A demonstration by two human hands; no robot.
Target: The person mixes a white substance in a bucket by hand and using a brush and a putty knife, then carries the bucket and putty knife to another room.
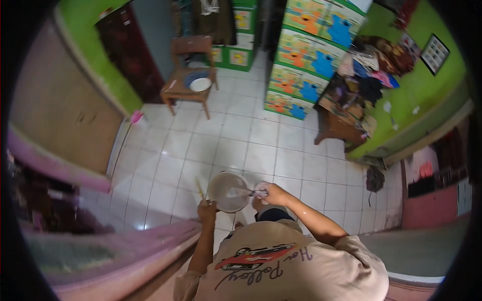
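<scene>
A round whitish bucket [224,201] is in front of my body, its open top facing up. My left hand [207,209] is closed at its left side, with a thin yellowish stick [200,187] rising from the fingers; whether these fingers also grip the rim cannot be made out. On the other side, my right hand [274,193] is closed around the handle of a tool with a pale flat blade [236,192], which reaches over the bucket's opening. Something whitish shows beside the right fingers, too blurred to name.
White floor tiles [231,150] spread ahead. A wooden chair [188,83] bears a white plate [200,84] and blue cloth. Tall patterned drawers [306,65] stand ahead, with a heaped table [341,123] to their right. A low pinkish wall [165,238] runs close on my left.
</scene>
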